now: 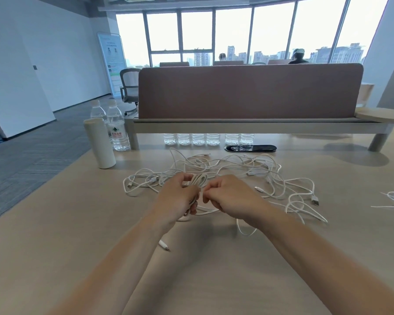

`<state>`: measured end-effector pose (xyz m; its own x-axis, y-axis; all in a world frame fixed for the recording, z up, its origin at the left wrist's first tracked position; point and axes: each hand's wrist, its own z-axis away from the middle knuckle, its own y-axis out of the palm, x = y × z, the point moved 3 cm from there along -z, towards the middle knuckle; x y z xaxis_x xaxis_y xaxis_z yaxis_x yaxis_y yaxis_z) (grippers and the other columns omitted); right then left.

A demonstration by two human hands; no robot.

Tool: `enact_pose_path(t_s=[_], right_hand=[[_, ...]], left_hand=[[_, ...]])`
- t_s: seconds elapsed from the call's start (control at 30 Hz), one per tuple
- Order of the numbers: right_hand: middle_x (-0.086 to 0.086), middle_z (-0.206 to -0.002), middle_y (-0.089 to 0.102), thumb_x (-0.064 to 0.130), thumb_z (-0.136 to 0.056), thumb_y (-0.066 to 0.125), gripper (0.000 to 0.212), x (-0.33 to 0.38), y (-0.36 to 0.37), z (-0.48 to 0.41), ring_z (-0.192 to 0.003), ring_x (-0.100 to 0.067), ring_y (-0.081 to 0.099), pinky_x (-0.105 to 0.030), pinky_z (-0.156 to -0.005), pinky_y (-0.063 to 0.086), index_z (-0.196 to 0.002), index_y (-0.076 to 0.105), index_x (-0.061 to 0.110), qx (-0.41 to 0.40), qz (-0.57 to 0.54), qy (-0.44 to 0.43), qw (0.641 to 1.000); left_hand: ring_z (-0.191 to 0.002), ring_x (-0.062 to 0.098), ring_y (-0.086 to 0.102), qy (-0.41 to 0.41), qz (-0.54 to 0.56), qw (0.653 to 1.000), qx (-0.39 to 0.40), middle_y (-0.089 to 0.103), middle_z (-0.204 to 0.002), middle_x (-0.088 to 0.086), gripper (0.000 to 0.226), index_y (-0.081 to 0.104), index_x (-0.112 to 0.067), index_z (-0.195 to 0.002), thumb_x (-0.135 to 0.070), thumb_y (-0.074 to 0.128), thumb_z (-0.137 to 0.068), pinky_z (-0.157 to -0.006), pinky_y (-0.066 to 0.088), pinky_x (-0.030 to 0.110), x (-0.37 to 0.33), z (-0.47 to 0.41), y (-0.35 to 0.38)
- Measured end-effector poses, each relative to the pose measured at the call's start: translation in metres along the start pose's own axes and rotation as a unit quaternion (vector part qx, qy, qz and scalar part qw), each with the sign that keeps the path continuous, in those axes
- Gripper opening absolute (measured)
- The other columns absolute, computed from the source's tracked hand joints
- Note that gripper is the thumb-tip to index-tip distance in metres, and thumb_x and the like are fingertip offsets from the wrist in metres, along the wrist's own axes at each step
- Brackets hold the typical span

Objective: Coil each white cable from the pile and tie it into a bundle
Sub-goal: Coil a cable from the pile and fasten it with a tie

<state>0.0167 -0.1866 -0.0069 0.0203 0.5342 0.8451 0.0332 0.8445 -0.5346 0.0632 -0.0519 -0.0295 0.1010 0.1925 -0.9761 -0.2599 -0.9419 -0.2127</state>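
Gripping a coil of thin white cable [198,179] mid-frame, the left hand [180,196] curled round its loops; the right hand [225,196] pinched a strand beside it, just below the tangled white-cable pile [248,169] on the pale tabletop [77,223]. It looked light, limp, likely springy — best pinched across all loops.

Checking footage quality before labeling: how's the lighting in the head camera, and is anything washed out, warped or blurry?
Head view: backlit by the windows, sky blown out; wide-angle lens bows their frames; soft shadows on the table under both arms; the coil between left hand and right hand looks slightly soft.
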Motion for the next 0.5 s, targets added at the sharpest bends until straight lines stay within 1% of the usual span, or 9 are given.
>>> enact_pose_path(t_s=[0.07,0.17,0.37,0.43,0.5], right_hand=[[0.005,-0.043,0.047,0.007,-0.083,0.056,0.021,0.001,-0.001,0.001,-0.043,-0.014,0.036,-0.029,-0.052,0.029,-0.066,0.066,0.015,0.008,-0.02,-0.005,1.0],[0.004,-0.041,0.043,0.004,-0.083,0.055,0.021,0.003,-0.003,0.003,-0.04,-0.011,0.031,-0.028,-0.049,0.024,-0.067,0.066,0.011,0.023,-0.038,-0.014,0.999],[0.005,-0.04,0.041,0.003,-0.09,0.054,0.021,0.006,-0.008,0.009,-0.038,-0.009,0.031,-0.023,-0.045,0.026,-0.072,0.065,0.007,0.043,-0.057,-0.033,0.997],[0.005,-0.042,0.043,0.005,-0.091,0.054,0.021,0.003,-0.01,0.008,-0.041,-0.01,0.032,-0.024,-0.047,0.027,-0.073,0.065,0.008,0.04,-0.034,-0.038,0.998],[0.008,-0.044,0.046,0.01,-0.094,0.055,0.022,0.002,-0.011,0.004,-0.044,-0.011,0.036,-0.027,-0.052,0.031,-0.075,0.065,0.01,0.033,0.015,-0.047,0.998]], left_hand=[[-0.045,0.021,0.051,-0.009,0.017,1.0,0.006,0.057,-0.062,0.011,0.018,0.06,-0.003,-0.106,0.0,0.053,-0.09,-0.048,0.037,0.029,0.003,-0.002,-0.003],[-0.046,0.021,0.051,-0.015,0.031,0.999,0.016,0.058,-0.063,0.009,0.015,0.061,-0.002,-0.105,0.0,0.054,-0.091,-0.046,0.037,0.027,0.001,-0.002,-0.006],[-0.048,0.022,0.053,-0.001,0.033,0.999,0.019,0.061,-0.064,0.008,0.014,0.061,-0.002,-0.106,0.0,0.056,-0.092,-0.045,0.042,0.027,-0.005,0.003,-0.01],[-0.048,0.022,0.056,0.003,0.02,1.0,0.019,0.063,-0.066,0.007,0.013,0.062,-0.003,-0.106,-0.001,0.056,-0.094,-0.044,0.043,0.026,-0.009,0.004,-0.01],[-0.049,0.022,0.059,0.008,0.006,1.0,0.019,0.066,-0.067,0.004,0.01,0.062,-0.005,-0.104,-0.005,0.057,-0.096,-0.045,0.044,0.027,-0.012,0.005,-0.011]])
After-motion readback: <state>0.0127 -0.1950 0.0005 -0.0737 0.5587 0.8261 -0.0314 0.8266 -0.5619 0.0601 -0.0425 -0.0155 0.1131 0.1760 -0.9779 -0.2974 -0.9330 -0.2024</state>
